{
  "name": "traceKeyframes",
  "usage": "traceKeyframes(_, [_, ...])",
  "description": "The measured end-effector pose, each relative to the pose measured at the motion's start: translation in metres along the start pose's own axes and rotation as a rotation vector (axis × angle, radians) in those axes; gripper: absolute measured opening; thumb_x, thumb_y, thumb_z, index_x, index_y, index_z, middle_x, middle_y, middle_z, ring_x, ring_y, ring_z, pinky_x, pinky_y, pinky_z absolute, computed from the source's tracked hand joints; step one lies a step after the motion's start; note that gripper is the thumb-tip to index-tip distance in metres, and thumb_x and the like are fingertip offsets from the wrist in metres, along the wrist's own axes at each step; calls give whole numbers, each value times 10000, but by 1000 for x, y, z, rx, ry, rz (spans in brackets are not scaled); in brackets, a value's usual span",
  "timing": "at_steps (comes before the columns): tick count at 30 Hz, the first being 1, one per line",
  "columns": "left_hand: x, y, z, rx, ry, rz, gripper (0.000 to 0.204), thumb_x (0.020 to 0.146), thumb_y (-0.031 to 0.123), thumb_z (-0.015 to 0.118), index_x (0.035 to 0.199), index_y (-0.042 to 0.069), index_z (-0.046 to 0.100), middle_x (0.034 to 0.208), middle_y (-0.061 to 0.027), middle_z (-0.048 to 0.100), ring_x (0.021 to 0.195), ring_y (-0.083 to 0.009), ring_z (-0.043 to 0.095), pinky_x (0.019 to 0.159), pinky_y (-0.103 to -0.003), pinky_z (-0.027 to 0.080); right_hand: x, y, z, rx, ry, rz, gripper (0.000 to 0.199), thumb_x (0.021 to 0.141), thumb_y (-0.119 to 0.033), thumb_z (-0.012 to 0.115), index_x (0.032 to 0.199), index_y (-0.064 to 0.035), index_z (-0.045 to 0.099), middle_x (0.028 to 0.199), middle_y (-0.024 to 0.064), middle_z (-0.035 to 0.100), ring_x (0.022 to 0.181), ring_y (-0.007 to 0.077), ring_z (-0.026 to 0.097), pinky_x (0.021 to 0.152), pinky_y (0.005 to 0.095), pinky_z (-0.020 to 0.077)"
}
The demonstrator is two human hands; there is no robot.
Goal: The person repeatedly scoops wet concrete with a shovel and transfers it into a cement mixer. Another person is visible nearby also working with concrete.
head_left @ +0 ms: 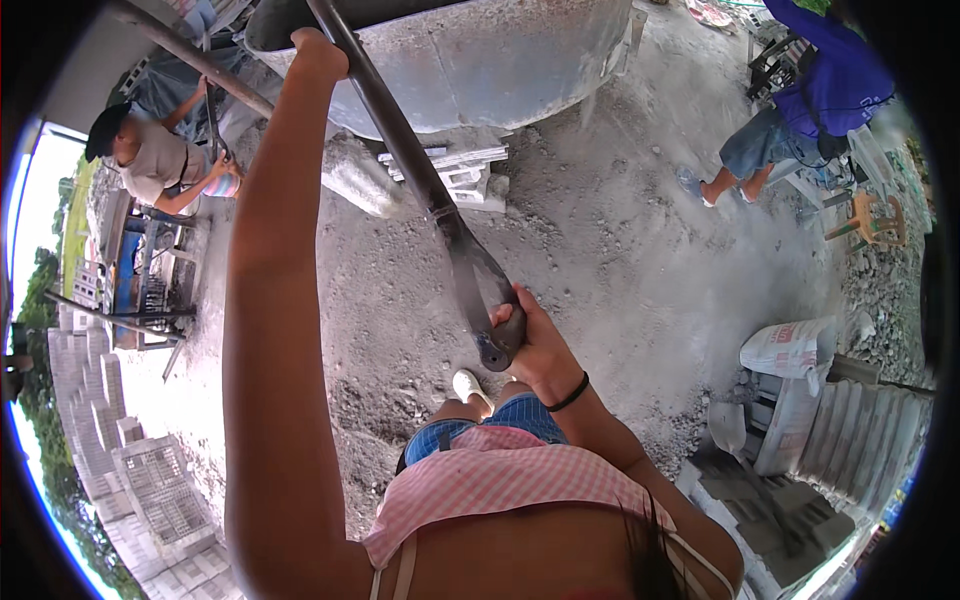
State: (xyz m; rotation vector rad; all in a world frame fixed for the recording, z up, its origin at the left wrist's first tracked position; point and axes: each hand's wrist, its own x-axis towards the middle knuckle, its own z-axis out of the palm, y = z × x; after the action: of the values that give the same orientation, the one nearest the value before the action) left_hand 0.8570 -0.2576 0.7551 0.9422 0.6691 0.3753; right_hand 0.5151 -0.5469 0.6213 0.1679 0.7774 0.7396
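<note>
A dark shovel (pixel 400 130) slants from the top edge down toward my body, its blade out of view. My right hand (pixel 535 340) is wrapped round its D-shaped grip at the lower end. Far up the shaft, with the arm stretched out, my left hand (pixel 322 55) is closed against it; its fingers are mostly hidden. Beyond the shaft stands a big grey metal tub (pixel 480 70), its rim running past the top of the picture.
Under the tub lie stacked blocks (pixel 465 170) on dusty, gravelly ground. At left a person (pixel 165 165) holds another tool; at right stands a person in blue (pixel 825 80). Concrete blocks (pixel 160 480) are piled lower left, a white sack (pixel 790 345) and more blocks lower right.
</note>
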Motion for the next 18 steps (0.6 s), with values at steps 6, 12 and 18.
traceKeyframes(6, [-34,30,-110,-610,-413,-440,396,888,337,273,1108,95,498,1029,-100,580,970,-226,554,815,-329,453,-56,-35,18,-173,-91,-155,331,882,-381,534,769,-71,499,597,14,478,550,147,500,589,321,459])
traceKeyframes(12, [-210,-41,-277,-605,-390,-220,218,867,193,384,730,76,507,702,-27,461,681,-171,452,724,-309,394,-13,-112,-67,-803,199,-364,370,866,-419,530,673,-105,503,511,-7,448,454,138,457,509,310,422])
traceKeyframes(18, [-321,-128,-558,-1085,293,-35,245,775,246,433,572,123,498,554,9,454,552,-128,463,606,-277,405,80,-30,-32,-1499,153,-43,356,837,-397,567,684,-90,470,515,16,449,434,124,450,450,282,402])
